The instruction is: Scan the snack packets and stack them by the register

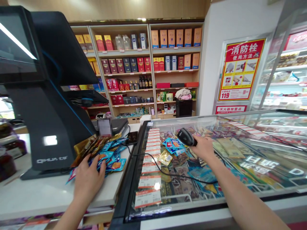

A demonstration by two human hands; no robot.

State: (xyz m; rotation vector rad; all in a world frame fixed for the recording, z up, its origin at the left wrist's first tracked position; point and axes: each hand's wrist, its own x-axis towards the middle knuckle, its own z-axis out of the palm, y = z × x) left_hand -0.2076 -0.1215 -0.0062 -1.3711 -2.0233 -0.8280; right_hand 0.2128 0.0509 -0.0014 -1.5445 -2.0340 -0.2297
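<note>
Right arm (242, 188) is closest to me, coming in from the lower right over the freezer (179, 220). Right hand (204, 147) has its fingers wrapped around the scanner (185, 136). Scanner nose points up-left, held by a few blue packets (174, 143) on the glass; gold packet (165, 157) just below those on my view. Cable (168, 174) loops across the freezer and over its left edge to the counter (52, 195).

Left hand (88, 177) is on the counter, palm down, fingers parted and resting on the pile (117, 164). Can't tell from my end if it pinches any packet. Pile is blue packets on the right, gold ones (85, 147) at upper left, up against the register (20, 127). Phone (132, 137) lies just beside the pile, near the freezer frame.

Under the glass: price tags (150, 182) down the left side, assorted bags (231, 147) further right. Back wall: shelves (129, 74) of boxes and bottles. Red-and-yellow poster (241, 68) at right.
</note>
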